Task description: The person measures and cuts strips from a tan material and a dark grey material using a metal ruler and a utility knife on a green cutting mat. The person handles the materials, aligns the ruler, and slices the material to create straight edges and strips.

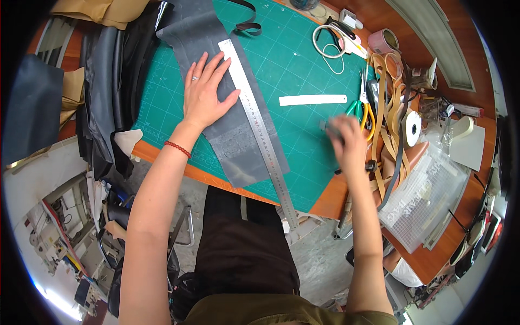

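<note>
I spread the left hand (207,96) wide, pressing long ruler (259,130) and grey sheet (233,130) on the left half of the mat (309,132); even pressure should limit slipping. The right hand (348,140) blurs near the mat's right edge; I cannot tell its grip.

I see the mat (303,70) lit brightly and fairly evenly, though the ruler's (235,65) upper end washes out white. A light strip (59,304) glares at lower left. The right hand (349,142) is blurred; straight edges bow toward the black rim.
</note>
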Tool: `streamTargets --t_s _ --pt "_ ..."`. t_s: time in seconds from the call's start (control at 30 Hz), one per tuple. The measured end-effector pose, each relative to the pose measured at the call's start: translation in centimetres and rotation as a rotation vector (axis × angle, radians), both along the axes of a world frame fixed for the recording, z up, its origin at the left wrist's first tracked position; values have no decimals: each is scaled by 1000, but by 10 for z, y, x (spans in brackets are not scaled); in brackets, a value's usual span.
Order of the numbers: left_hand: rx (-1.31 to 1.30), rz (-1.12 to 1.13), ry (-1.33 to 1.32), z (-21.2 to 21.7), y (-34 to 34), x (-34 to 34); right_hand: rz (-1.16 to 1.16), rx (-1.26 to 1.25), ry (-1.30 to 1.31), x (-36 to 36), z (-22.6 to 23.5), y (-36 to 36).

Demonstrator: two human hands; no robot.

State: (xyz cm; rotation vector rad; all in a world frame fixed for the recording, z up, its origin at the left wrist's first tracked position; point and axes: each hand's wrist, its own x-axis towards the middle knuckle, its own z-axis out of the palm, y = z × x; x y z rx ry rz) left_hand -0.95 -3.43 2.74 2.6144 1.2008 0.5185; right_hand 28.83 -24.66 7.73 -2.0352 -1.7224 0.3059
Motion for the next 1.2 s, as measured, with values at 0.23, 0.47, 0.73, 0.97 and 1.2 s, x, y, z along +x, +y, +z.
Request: streamTargets --t_s 0.23,0.47,0.73,0.97,1.2 --pt "-121 -33 -13 8 3 -6 73 -262 54 29 -6 75" --pt "-135 -40 -21 11 1 -5 28 -305 122 -12 2 38" --pt "-147 -41 -18 11 1 -6 -78 -137 161 -18 2 96" --pt "-137 -35 1 13 2 -4 72 189 28 -24 -30 213" --pt "-138 -39 9 14 2 -3 145 222 6 -39 -45 225"
